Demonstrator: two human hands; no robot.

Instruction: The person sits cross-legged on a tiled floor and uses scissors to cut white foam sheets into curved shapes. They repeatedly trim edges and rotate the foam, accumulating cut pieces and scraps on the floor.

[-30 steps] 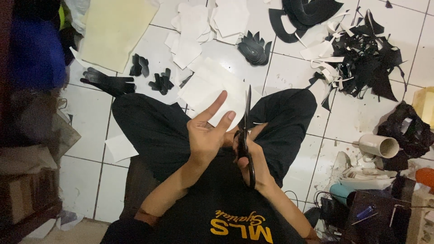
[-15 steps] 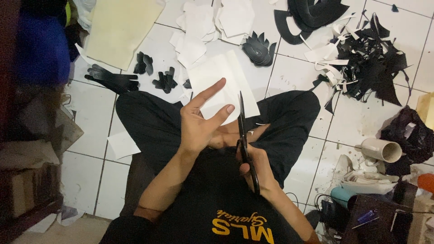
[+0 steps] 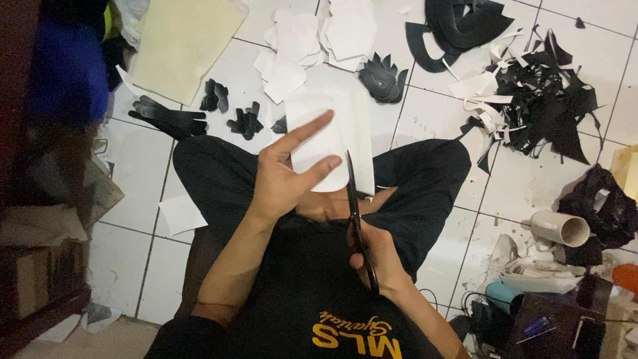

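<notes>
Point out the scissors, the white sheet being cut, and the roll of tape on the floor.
scissors [image 3: 353, 206]: head view, on the blades.
white sheet [image 3: 319, 149]: head view, on its middle.
roll of tape [image 3: 559, 228]: head view, on its side.

Scissors right of sheet (probably touching)

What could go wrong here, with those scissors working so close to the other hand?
The scissors in the right hand run right beside the thumb of the left hand, which holds the white sheet; a slip might nick it. The sheet is held in the air by fingers only, so it may flex and the cut could wander. The pile of black scraps on the tiled floor might be slippery when standing up.
</notes>
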